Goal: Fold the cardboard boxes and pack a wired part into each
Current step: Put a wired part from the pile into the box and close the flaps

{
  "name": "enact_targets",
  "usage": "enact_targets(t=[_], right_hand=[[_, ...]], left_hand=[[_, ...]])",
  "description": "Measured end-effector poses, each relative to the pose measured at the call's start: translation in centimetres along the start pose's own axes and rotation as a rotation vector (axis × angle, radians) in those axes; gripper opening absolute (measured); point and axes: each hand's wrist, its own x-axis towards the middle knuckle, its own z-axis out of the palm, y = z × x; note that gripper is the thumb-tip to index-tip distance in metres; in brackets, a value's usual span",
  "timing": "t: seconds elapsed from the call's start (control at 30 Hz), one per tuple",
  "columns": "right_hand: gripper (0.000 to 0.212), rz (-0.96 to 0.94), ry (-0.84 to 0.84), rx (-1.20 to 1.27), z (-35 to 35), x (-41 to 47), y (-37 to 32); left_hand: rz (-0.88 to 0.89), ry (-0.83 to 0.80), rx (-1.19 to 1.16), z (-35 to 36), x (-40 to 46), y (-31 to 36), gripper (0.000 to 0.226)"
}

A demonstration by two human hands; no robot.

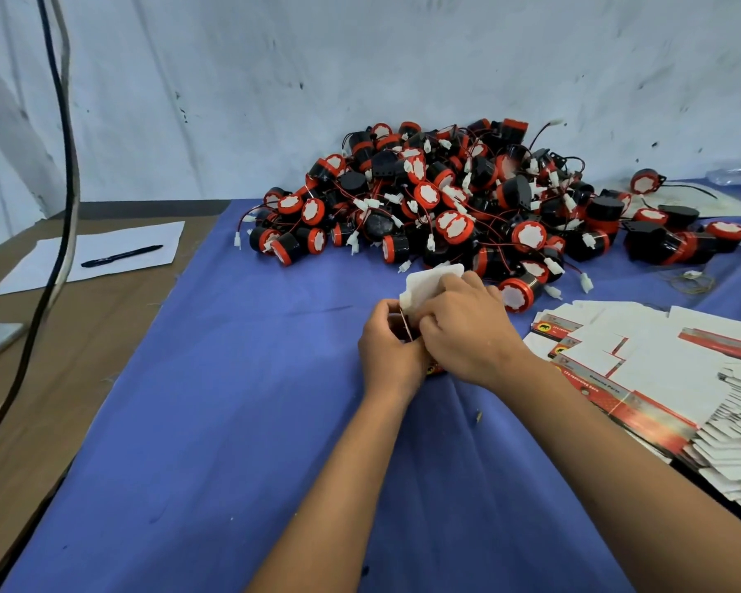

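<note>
While both hands grip it, box (428,284) flap tilted up-right

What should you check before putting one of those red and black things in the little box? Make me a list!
1. Box held firmly: ok. The left hand and right hand both grip the cardboard box.
2. Box fully folded: cannot tell, the hands hide most of it; a white flap sticks up.
3. Box opening free: cannot tell, fingers cover it.
4. Wired parts within reach: ok. The pile of wired parts lies just behind the hands on the blue cloth.
5. A hand free to pick one: not ok, both are busy with the box.
6. More flat boxes ready: ok. The stack of flat boxes lies to the right.
</note>
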Motion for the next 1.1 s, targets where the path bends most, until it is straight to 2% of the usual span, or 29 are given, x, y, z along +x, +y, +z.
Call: enact_targets(t=[0.1,0.2,0.4,0.63,0.73,0.83,0.93,1.03,1.1], right_hand=[[0.036,0.036,0.173,0.246,-0.5,0.5,-0.2],[0.033,0.072,0.268,0.302,-0.5,0.8,-0.5],[0.014,-0.067,0.236,0.317,0.4,1.2,-0.4],[0.008,-0.105,0.351,0.425,1.2,-0.9,0.5],[0.005,-0.075,0.312,0.452,1.4,-1.6,0.9],[0.003,-0.093,0.213,0.345,0.8,-1.2,1.2],[0.010,-0.080,0.163,0.199,0.7,-1.1,1.0],[0.023,-0.090,0.139,0.148,1.5,-1.7,0.7],[0.024,-0.162,0.155,0.180,1.9,-2.5,1.0]], left_hand=[[0.023,-0.008,0.020,0.1,0.0,-0.2,0.023],[0.009,-0.011,0.049,0.2,0.4,-0.4,0.017],[0.020,-0.046,0.053,-0.1,0.5,-0.5,0.019],[0.024,-0.034,0.026,0.0,0.3,-0.6,0.006],[0.019,-0.072,0.033,-0.5,0.3,-0.5,0.020],[0.033,-0.275,-0.038,-2.0,0.8,-0.5,0.033],[-0.006,-0.485,-0.142,-3.8,1.2,-0.5,0.050],[0.018,-0.465,-0.099,-3.8,1.2,-0.7,0.057],[0.034,-0.447,-0.090,-3.6,1.2,-0.8,0.057]])
